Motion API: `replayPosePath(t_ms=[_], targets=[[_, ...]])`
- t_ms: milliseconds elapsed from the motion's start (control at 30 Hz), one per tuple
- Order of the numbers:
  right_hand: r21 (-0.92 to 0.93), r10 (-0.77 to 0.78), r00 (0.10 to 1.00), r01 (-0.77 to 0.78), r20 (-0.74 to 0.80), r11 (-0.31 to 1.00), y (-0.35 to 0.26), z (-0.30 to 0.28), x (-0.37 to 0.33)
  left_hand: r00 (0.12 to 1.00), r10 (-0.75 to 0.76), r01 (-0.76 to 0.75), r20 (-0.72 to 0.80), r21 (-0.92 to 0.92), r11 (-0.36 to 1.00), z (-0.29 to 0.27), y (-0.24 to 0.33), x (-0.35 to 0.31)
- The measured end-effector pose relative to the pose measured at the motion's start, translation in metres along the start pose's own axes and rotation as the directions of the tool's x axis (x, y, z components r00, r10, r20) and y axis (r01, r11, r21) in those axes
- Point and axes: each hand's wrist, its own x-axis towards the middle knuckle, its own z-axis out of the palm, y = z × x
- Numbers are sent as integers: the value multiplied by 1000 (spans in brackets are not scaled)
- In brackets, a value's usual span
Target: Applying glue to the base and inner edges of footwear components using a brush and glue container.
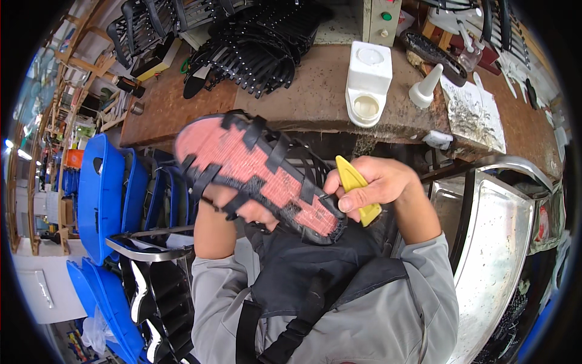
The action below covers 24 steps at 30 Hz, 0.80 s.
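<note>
A shoe bottom with a pink underside and black straps folded over its edges is held tilted above my lap. My left hand is closed around it from behind, partly hidden by the straps. My right hand grips a yellow plastic tool with a pointed end. The thumb and forefinger of that hand are at the shoe bottom's narrow lower end, beside a black strap. Whether they pinch the strap I cannot make out.
Ahead, a worn workbench bears a pile of black strap uppers, a white plastic container and a white nozzle bottle. Blue bins stand at my left. A metal tray is at my right.
</note>
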Motion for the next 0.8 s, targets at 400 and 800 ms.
replayPosePath(t_ms=[400, 800], targets=[[236, 77, 836, 64, -544, 970, 40, -31, 55, 319, 203, 637, -926, 368, 678, 57, -47, -19], [-118, -121, 58, 63, -991, 991, 44, -96, -13, 65, -97, 754, -993, -15, 657, 48, -127, -33]])
